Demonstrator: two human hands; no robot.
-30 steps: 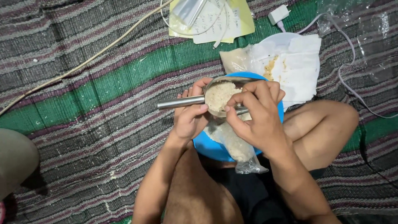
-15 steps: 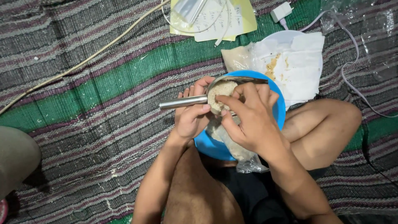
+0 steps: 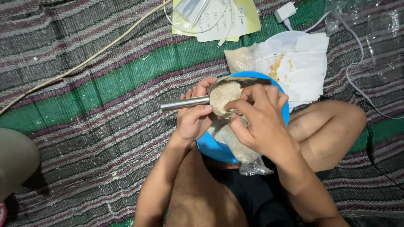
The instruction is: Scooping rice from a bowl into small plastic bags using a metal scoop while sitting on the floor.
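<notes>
My left hand (image 3: 193, 115) grips a steel scoop (image 3: 185, 102) by its handle; the scoop's cup is full of pale rice (image 3: 223, 96). My right hand (image 3: 261, 122) lies over the cup's right rim, fingers curled down toward the rice. Both hands hover over a round blue bowl (image 3: 214, 148) that rests in my lap. A clear plastic bag of rice (image 3: 246, 153) lies in the bowl under my right hand, its end hanging over the near rim.
A striped green and purple mat (image 3: 97, 96) covers the floor. A stained white sheet on a plate (image 3: 294, 63) lies behind the bowl. Papers (image 3: 219, 19), a white charger (image 3: 285, 11) with cables, and a cord (image 3: 84, 63) lie further back. My bent right knee (image 3: 332, 126) is at right.
My right hand has shifted across the scoop's rim, fingers moving over the rice. The scoop stays held over the blue bowl.
</notes>
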